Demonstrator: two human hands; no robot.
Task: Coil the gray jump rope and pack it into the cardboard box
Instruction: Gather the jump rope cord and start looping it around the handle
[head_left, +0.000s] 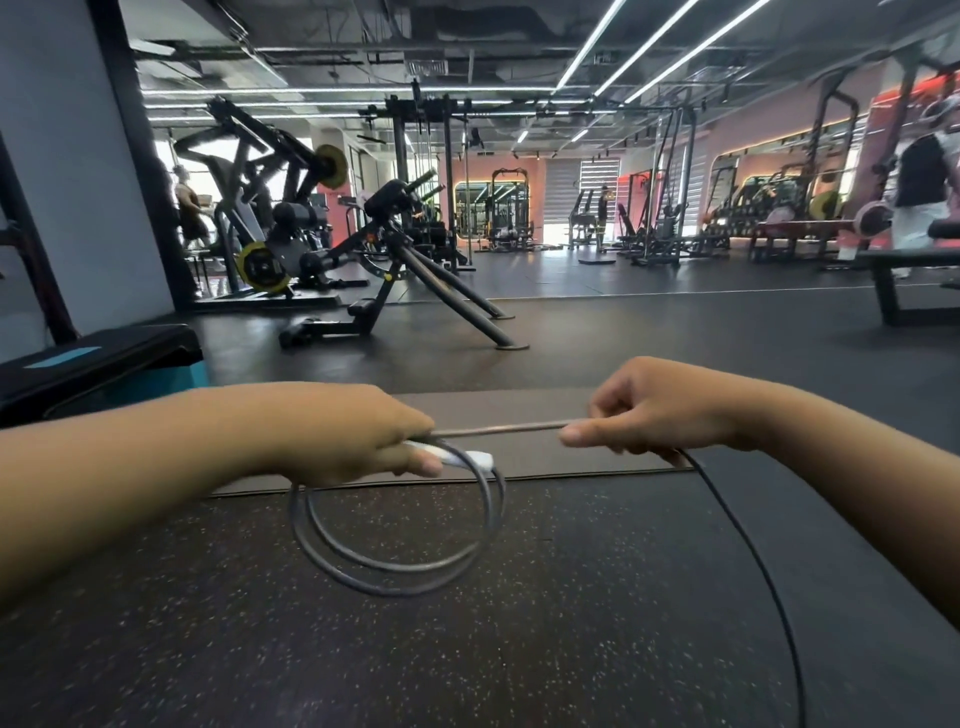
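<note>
The gray jump rope (395, 545) is held in the air between both hands, above the dark speckled rubber floor (519, 649). The left hand (358, 436) has its grip closed around a white handle (467, 460) and around two round loops of thin, smooth cord, which hang below it. From this hand a straight piece of cord runs almost level to the right hand (649, 410), so its long axis goes left to right. The right hand pinches the cord with a narrow grip. Behind that hand the cord falls down in a long curve toward the lower right edge. A flat gray mat (571, 410) lies on the floor beyond the hands.
</note>
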